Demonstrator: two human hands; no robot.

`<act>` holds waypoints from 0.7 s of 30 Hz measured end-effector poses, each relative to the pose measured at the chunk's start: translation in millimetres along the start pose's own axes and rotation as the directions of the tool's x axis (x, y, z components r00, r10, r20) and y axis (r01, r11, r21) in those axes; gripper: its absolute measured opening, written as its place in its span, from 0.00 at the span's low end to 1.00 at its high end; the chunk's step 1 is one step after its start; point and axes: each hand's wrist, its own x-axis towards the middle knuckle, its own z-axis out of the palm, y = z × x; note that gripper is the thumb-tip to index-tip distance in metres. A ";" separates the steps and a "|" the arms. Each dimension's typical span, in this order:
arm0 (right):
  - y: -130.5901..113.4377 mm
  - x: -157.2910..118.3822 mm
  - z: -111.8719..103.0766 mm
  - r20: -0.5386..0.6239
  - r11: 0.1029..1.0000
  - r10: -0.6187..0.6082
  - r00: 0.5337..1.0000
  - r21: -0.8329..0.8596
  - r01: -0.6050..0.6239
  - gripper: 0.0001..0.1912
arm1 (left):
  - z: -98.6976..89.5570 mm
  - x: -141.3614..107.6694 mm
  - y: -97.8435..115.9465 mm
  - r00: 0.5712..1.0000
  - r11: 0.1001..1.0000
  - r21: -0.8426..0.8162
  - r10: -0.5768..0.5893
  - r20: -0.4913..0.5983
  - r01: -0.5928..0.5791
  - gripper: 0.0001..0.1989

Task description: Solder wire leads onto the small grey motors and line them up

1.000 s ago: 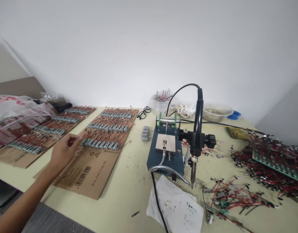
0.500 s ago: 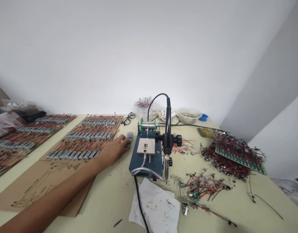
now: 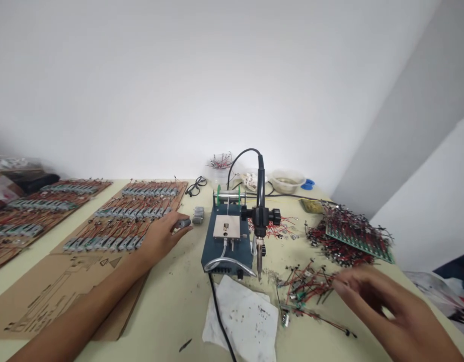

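Observation:
My left hand (image 3: pixel 164 236) pinches a small grey motor (image 3: pixel 184 223) between thumb and fingers, above the table left of the soldering stand. Just right of it sit a few more grey motors (image 3: pixel 198 215). On the right, my right hand (image 3: pixel 383 301) is at the edge of a loose pile of red and black wires with small parts (image 3: pixel 305 284). Its thumb and fingertips are pressed together by the wires; what they hold is too small to tell. Between the hands stands a blue soldering stand (image 3: pixel 208 251) with a soldering iron (image 3: pixel 260 201) pointing down.
Rows of wired motors lie on cardboard sheets (image 3: pixel 77 291) to the left. A green circuit panel (image 3: pixel 360 244) rests on a wire heap at right. White paper (image 3: pixel 241 322) and a black cable (image 3: pixel 217 311) lie in front. Bowls (image 3: pixel 288 181) stand by the wall.
My left hand has drawn back leftward from the grey motors with one in its fingers. My right hand has come into view at the wire pile. The view has shifted slightly.

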 end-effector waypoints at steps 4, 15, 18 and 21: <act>-10.9 97.1 20.2 0.311 0.967 -0.148 0.939 -0.153 0.203 0.13 | -5.9 1.3 -2.6 0.997 0.997 0.000 0.074 -0.003 -0.074 0.18; 7.5 129.5 84.9 0.397 0.899 -0.150 0.906 -0.326 0.292 0.08 | -6.7 0.9 -18.7 0.997 0.997 0.013 0.081 0.015 -0.082 0.18; 4.2 128.5 79.4 0.356 0.893 -0.151 0.922 -0.351 0.282 0.09 | -6.5 1.4 -15.4 0.995 0.996 0.001 0.089 0.033 -0.089 0.17; 1.4 126.3 68.1 0.288 0.897 -0.173 0.942 -0.348 0.271 0.10 | -8.7 2.4 -12.8 0.997 0.997 -0.008 0.074 0.027 -0.074 0.17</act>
